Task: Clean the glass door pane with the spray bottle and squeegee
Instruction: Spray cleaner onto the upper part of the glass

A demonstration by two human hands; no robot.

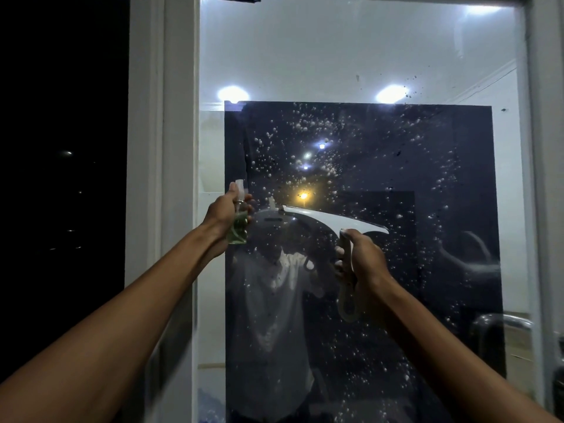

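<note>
The glass door pane [360, 65] fills the middle of the view, and white foam droplets [308, 138] speckle its dark centre. My left hand [224, 213] grips a small clear spray bottle [238, 230] of greenish liquid, held up at the pane's left edge with the nozzle on top. My right hand [361, 261] grips the handle of a white squeegee [332, 221]. Its wide blade is tilted, left end higher, and sits at the glass around mid-height. The pane reflects a person and several lights.
A white door frame [180, 148] runs down the left of the pane, with darkness beyond it. Another frame post [546, 148] stands at the right, and a dark door handle [560, 380] shows at the lower right edge.
</note>
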